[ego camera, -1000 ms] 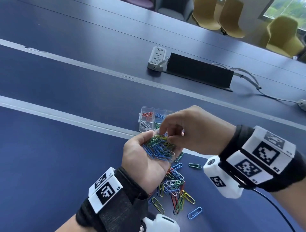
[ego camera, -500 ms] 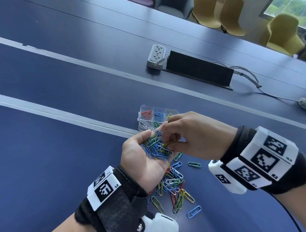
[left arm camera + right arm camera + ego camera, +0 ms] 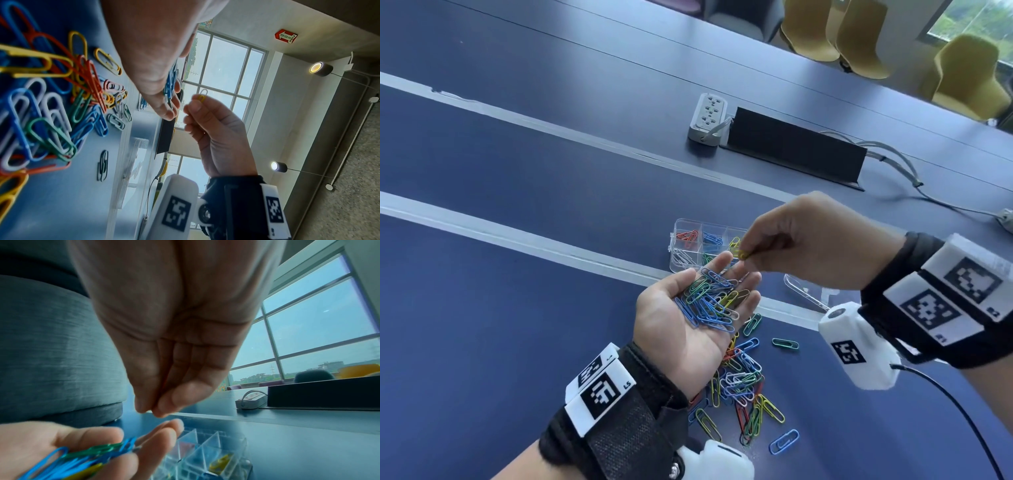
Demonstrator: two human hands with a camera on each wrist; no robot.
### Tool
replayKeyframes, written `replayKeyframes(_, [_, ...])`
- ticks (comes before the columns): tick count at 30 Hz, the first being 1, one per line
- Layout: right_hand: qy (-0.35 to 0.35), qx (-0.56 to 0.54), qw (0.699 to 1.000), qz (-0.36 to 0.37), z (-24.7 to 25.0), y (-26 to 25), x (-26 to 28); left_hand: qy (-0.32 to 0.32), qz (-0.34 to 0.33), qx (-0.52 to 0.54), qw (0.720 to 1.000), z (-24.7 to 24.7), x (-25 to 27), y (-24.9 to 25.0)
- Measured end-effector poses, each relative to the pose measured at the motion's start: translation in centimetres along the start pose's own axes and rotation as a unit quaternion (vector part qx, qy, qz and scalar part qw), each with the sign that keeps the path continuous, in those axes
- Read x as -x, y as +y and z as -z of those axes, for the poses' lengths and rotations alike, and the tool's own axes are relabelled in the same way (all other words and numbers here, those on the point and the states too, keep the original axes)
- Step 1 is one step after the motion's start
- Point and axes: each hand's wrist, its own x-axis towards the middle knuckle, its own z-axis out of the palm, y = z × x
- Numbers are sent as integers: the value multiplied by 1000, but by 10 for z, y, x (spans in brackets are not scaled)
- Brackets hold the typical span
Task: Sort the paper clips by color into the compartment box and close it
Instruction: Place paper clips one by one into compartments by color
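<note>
My left hand [image 3: 688, 318] is held palm up over the table with a heap of mostly blue and green paper clips [image 3: 710, 303] lying in it. Just above its fingertips my right hand [image 3: 748, 255] pinches one yellow paper clip [image 3: 739, 254], which the left wrist view also shows between finger and thumb [image 3: 201, 98]. Behind the hands stands the clear compartment box [image 3: 674, 245], lid off, with red, blue, yellow, white and green clips in separate cells. A mixed pile of clips [image 3: 743, 380] lies on the table under my left wrist.
The clear lid [image 3: 804, 291] lies on the table under my right hand. Single clips, a green one [image 3: 785, 343] and a blue one [image 3: 784, 442], lie off the pile. A power strip [image 3: 707, 116], a black cable flap [image 3: 794, 149] and cables [image 3: 893, 161] are farther back.
My right hand has come up out of the left palm with a yellow clip and moved a little toward the box. The left hand stays palm up with its heap.
</note>
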Motion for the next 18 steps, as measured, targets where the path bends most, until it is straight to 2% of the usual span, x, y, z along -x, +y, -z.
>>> replayKeyframes(2, [10, -3, 1000, -9, 3, 3, -2, 1, 2, 0, 1000, -1, 0, 1])
replayKeyframes(4, [-16, -12, 1000, 0, 0, 0, -1, 10, -6, 3, 1000, -1, -1, 2])
replayKeyframes(9, [-78, 59, 991, 95, -19, -11, 2, -1, -12, 29, 1000, -2, 1, 2])
replayKeyframes(13, [-56, 87, 983, 151, -26, -8, 2, -9, -12, 35, 999, 0, -1, 3])
replayKeyframes(18, [-55, 69, 986, 142, -24, -3, 3, -7, -15, 42, 999, 1, -3, 3])
